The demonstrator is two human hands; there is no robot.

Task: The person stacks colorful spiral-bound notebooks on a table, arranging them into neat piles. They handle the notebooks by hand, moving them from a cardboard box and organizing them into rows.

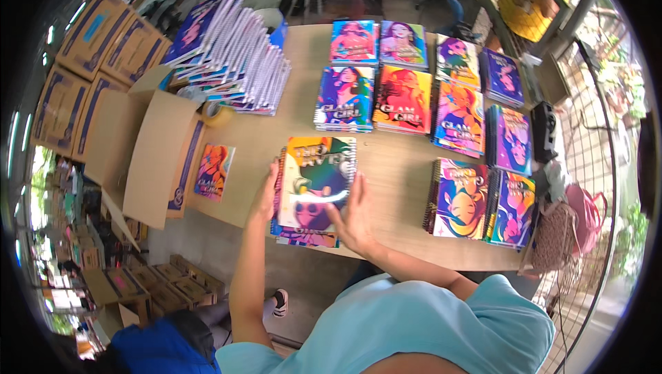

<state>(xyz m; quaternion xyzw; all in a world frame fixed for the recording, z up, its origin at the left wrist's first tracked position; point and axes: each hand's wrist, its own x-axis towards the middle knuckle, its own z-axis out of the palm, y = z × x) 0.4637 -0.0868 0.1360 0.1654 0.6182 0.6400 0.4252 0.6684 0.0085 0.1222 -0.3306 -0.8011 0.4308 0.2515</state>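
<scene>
Centre frame now, left hand [267, 194] and right hand [354, 221], fingers outstretched, bracket the notebook stack [312, 184]: likely stiff, slick-covered, weighty, best squeezed along both sides!

Bright daylight washes the right side, glare streaks the central notebook [317, 179], and fisheye edges curve into black.

Brown cartons [93, 36] are stacked to the left of the table [396, 194]; further cartons [165, 288] sit lower down. I note one tan roll of tape [219, 116] on the tabletop. Right end: black object [546, 132], kind unclear; brown woven bag [554, 237] beside a pink bag [586, 221]. Wire mesh [583, 108] stands beyond, a person in yellow [522, 8] behind it.
</scene>
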